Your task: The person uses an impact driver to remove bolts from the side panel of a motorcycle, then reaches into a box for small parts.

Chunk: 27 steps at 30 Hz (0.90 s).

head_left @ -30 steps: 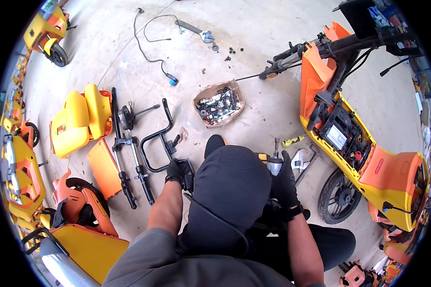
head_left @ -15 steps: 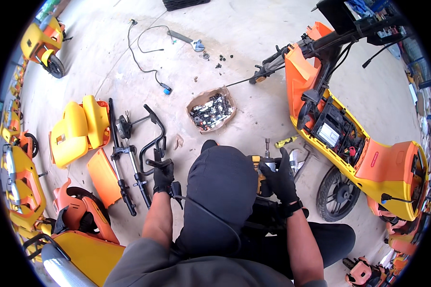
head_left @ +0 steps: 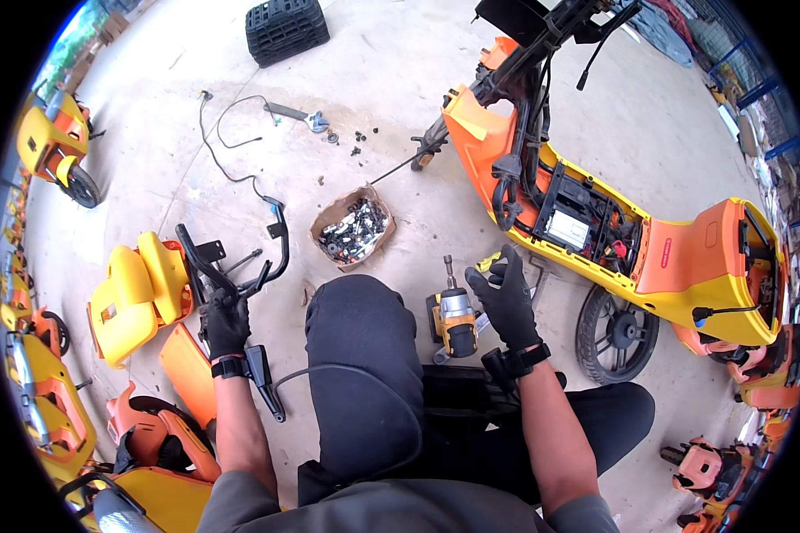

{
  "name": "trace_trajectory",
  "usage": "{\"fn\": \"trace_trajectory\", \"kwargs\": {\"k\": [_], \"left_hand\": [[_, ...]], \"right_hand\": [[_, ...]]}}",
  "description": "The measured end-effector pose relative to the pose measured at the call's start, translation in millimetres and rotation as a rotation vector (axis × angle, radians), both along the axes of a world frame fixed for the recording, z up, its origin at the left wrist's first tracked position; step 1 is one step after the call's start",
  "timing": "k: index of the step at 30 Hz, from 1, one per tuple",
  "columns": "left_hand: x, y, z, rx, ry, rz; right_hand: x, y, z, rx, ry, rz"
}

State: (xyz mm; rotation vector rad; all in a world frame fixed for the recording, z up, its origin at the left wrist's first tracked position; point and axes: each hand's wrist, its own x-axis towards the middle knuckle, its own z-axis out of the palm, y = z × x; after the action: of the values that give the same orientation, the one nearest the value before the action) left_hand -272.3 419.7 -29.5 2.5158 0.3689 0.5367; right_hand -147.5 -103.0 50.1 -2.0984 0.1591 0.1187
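My left hand (head_left: 225, 324), in a black glove, is closed on a bent black tubular rack (head_left: 282, 253) raised beside the yellow body panels. Below its wrist is a long black part (head_left: 262, 382), from which a black cable (head_left: 364, 371) runs across my knee. My gloved right hand (head_left: 507, 300) is raised, thumb and curved fingers apart, with nothing visible in it. Just left of it stands a yellow-and-black power driver (head_left: 456, 322) with a socket pointing away from me. A yellow-handled tool (head_left: 488, 262) lies on the floor, partly hidden by that hand.
A cardboard box (head_left: 316, 233) of loose hardware sits ahead. Beyond it lie an adjustable wrench (head_left: 315, 119), a cable (head_left: 212, 142) and a black crate (head_left: 286, 34). A partly stripped orange-and-yellow scooter (head_left: 684, 275) stands at right. Yellow panels (head_left: 129, 302) lie at left.
My left hand has lifted the black rack off the floor parts, moving it left. My right hand has come away from the power driver. The view has shifted, bringing the crate further in.
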Motion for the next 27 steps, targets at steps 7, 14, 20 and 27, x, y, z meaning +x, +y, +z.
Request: {"fn": "trace_trajectory", "kwargs": {"k": [7, 14, 20, 27], "left_hand": [[45, -18, 123, -0.813, 0.042, -0.212], [59, -87, 234, -1.399, -0.058, -0.299], [78, -190, 309, -1.288, 0.254, -0.359], [100, -231, 308, -1.253, 0.425, -0.512]], "right_hand": [[12, 12, 47, 0.437, 0.081, -0.004], [10, 14, 92, 1.094, 0.367, 0.165], [6, -13, 122, 1.410, 0.451, 0.389], [-53, -41, 158, 0.945, 0.603, 0.537]]}}
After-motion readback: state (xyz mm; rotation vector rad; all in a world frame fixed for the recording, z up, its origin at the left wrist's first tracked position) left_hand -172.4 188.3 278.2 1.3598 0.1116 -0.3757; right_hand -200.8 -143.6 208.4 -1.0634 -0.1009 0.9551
